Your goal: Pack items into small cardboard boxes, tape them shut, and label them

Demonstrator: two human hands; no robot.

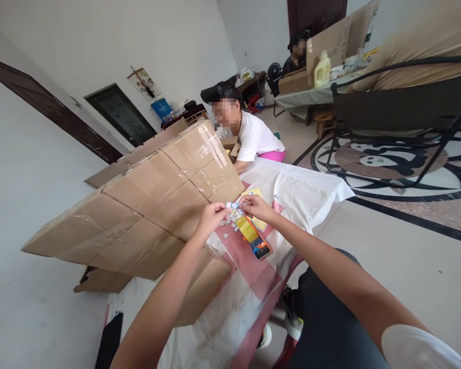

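Over the table, my left hand (212, 215) pinches one side of a small white-and-blue piece (233, 206); whether it is paper or plastic I cannot tell. My right hand (256, 207) comes in from the other side, fingertips closed at the piece's right edge. Directly beneath lies a long yellow, orange and blue packet (248, 230) with a dark end. A yellow printed sheet (260, 223) sits partly under my right hand. Small white squares (225, 236) are scattered on the cloth near my left hand.
A taped cardboard partition (146, 205) rises along the left of the white-and-pink tablecloth (249, 279). Beyond it sits a person in a white shirt (255, 134). Farther back are another person (293, 62), a yellow bottle (322, 69) and a dark folding chair (399, 105).
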